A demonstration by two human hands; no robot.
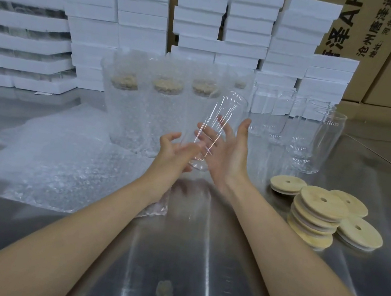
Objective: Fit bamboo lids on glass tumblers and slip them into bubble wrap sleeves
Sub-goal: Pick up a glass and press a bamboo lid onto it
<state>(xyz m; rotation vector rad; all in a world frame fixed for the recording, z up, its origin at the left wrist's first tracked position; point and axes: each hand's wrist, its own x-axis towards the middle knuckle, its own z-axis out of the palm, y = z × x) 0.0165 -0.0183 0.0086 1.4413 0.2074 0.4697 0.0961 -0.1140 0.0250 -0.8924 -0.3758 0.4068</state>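
— Where's the glass tumbler (220, 116) now?

— Up off the steel table (196, 263), tilted, mouth pointing away and bare, with no lid on it. It lies between both hands. The right hand (227, 153) is spread wide, fingers straight behind the glass, thumb up. The left hand (176, 150) curves loosely at the lower wall near the base; the blur keeps me from telling whether it grips or only steadies.

— So which step is this?

— Lidding, I'd judge, and not yet begun. The bamboo lids (320, 208) sit stacked to the right, well apart from the hands.

— And the next move?

— Probably one hand takes a firm hold of the glass while the right reaches for a lid and presses it square onto the rim. Then a flat bubble wrap sleeve (58, 164) from the left pile.

— What's around it?

— Wrapped tumblers (141, 113) with lids stand just behind, bare tumblers (306, 137) to the right, and white foam boxes (139, 11) are stacked at the back.
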